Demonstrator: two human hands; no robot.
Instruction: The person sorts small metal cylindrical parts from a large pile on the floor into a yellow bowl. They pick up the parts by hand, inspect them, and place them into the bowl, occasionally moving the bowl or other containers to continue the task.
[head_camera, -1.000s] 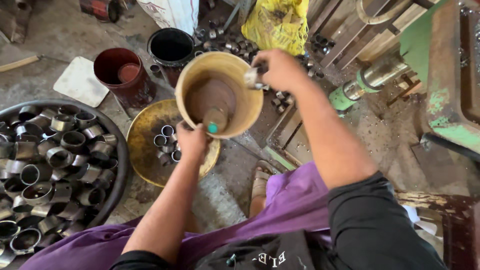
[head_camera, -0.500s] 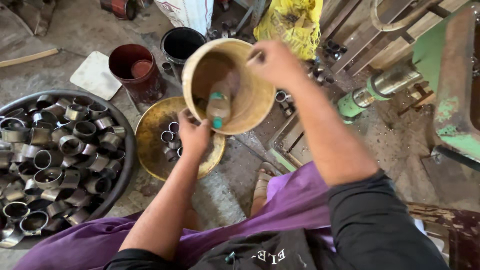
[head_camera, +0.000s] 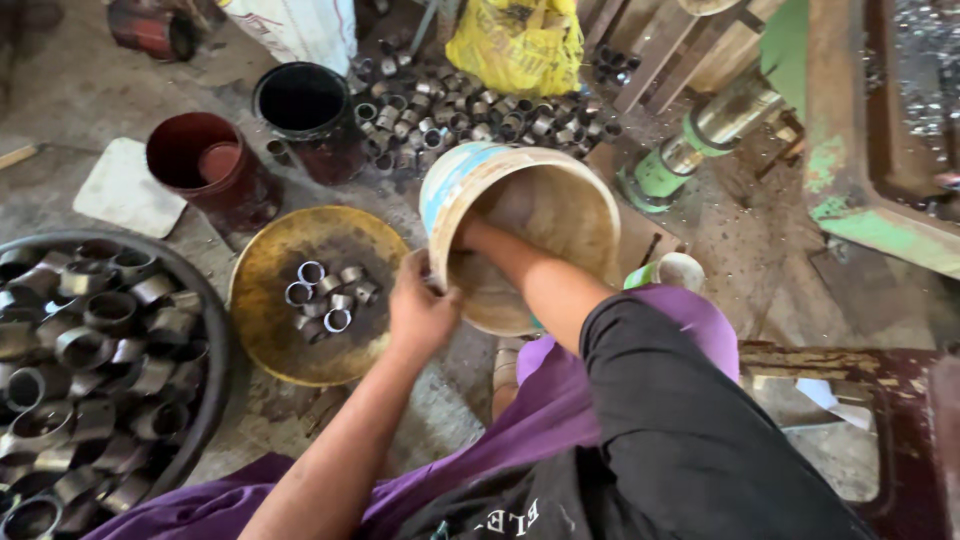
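The left hand (head_camera: 420, 312) grips the near rim of a tilted, dirty plastic bucket (head_camera: 520, 235), held above the floor just right of a round yellowish metal pan (head_camera: 265, 290) holding a few short steel rings (head_camera: 328, 297). The right hand (head_camera: 470, 238) reaches inside the bucket — I cannot tell whether it is open or closed. This looks like scooping out the bucket's contents, which calls for a steady tilt.

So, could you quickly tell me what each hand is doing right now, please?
Left hand: closed on the rim of the tilted bucket.
Right hand: reaches inside the bucket; fingers hidden, so cannot be told.
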